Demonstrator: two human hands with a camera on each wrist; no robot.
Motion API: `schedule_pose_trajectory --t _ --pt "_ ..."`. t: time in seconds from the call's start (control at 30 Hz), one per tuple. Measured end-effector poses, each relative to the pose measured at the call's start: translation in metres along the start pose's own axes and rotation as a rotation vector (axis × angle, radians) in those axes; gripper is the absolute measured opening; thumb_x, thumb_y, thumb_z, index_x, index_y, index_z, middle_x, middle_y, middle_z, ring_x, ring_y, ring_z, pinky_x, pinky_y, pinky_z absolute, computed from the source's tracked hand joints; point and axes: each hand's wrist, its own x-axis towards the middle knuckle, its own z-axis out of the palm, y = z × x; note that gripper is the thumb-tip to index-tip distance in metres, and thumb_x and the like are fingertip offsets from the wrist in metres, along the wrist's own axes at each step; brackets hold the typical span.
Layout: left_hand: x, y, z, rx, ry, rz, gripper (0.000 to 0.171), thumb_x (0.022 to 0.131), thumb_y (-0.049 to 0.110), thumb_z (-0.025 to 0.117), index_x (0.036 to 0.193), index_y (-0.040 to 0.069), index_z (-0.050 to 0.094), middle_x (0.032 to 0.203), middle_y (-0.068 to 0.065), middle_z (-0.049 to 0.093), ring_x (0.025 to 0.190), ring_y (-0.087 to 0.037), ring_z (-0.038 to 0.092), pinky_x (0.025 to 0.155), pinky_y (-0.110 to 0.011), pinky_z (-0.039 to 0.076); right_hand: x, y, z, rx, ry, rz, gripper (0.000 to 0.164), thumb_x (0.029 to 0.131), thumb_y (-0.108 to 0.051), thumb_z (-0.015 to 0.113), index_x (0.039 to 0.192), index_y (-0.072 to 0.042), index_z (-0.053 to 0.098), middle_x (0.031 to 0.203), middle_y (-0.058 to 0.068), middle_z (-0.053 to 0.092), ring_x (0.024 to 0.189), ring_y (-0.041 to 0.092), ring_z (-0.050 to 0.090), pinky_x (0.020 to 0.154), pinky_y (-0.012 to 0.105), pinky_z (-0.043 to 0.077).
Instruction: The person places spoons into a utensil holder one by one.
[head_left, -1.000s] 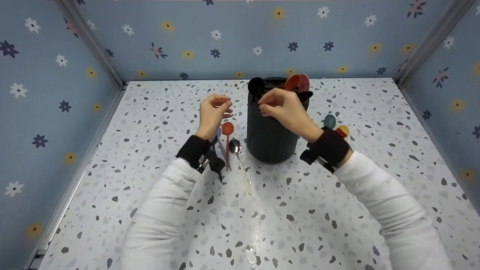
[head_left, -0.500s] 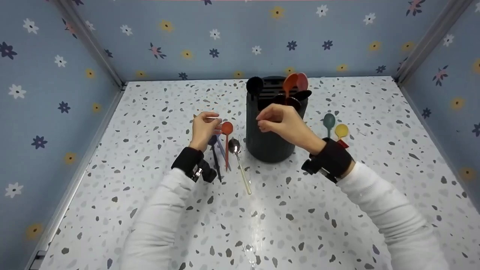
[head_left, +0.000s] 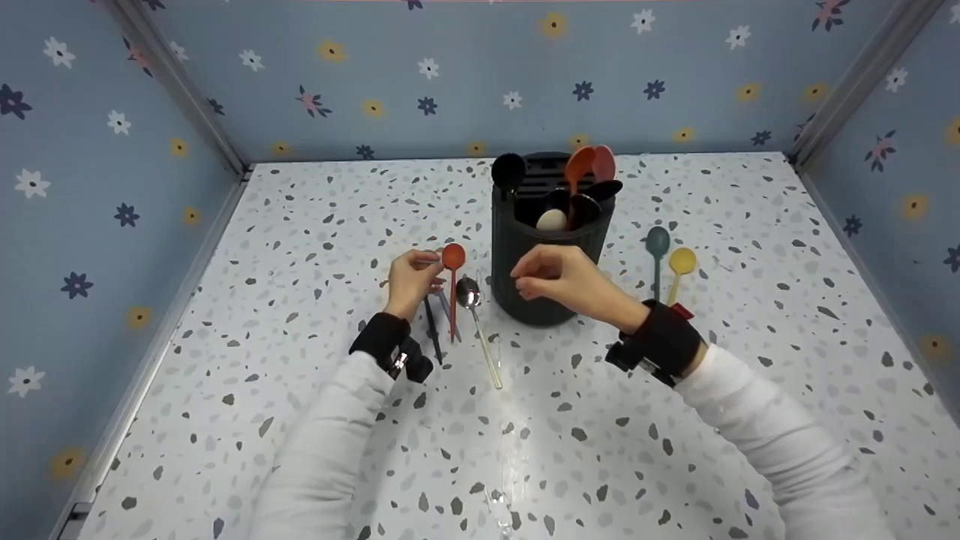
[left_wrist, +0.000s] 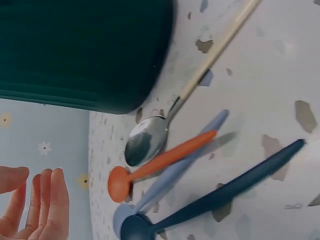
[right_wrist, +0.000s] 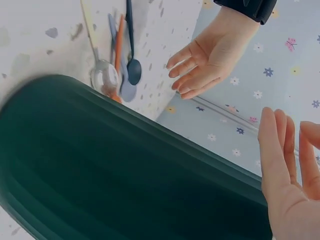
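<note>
Speckled table point(head_left: 450, 465). Left of the ribbed dark-green holder point(head_left: 517, 247): shiny steel spoon point(head_left: 469, 293), slim cream handle; matte orange spoon point(head_left: 453, 257) crossing over pale-blue spoon point(left_wrist: 167, 179); dark-blue spoon point(left_wrist: 212, 200). Left hand point(head_left: 409, 286) hangs near their round bowls, fingers and thumb apart. Right hand point(head_left: 564, 279) on holder's near side, thumb and fingers slightly apart.

Sleeves, pair: long white fabric left sleeve point(head_left: 322, 435); long white fabric right sleeve point(head_left: 780, 435); both creased. Wristwear: broad black left band point(head_left: 379, 336); broad black right band point(head_left: 670, 337), small red tag point(head_left: 681, 311) at edge. Attachments: compact black left device point(head_left: 415, 365), silvery metal fitting point(head_left: 398, 365); compact black right device point(head_left: 622, 356).
</note>
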Motion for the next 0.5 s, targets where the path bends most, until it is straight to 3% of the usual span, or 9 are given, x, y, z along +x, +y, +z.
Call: schedule_pose_trajectory --t 0.33,0.5 --pt "0.001 -0.016 -0.012 -0.021 0.031 -0.077 0.019 0.081 -0.010 0.051 0.098 -0.017 0.051 0.062 0.000 0.052 0.041 -0.005 0.050 0.041 -0.016 0.049 -0.008 0.022 0.006 0.038 -0.039 0.077 0.018 0.083 -0.003 0.059 0.097 0.008 0.058 0.093 0.026 0.059 0.082 0.033 0.060 0.073 0.033 0.055" --pt "0.008 -0.032 -0.015 0.052 0.060 -0.077 0.014 0.080 -0.005 0.056 0.093 -0.010 0.057 0.070 -0.011 0.061 0.044 -0.011 0.056 0.043 -0.023 0.052 -0.012 0.031 0.009 0.077 -0.046 0.129 0.019 0.083 -0.003 0.059 0.098 0.009 0.057 0.093 0.024 0.059 0.083 0.038 0.059 0.073 0.033 0.055"
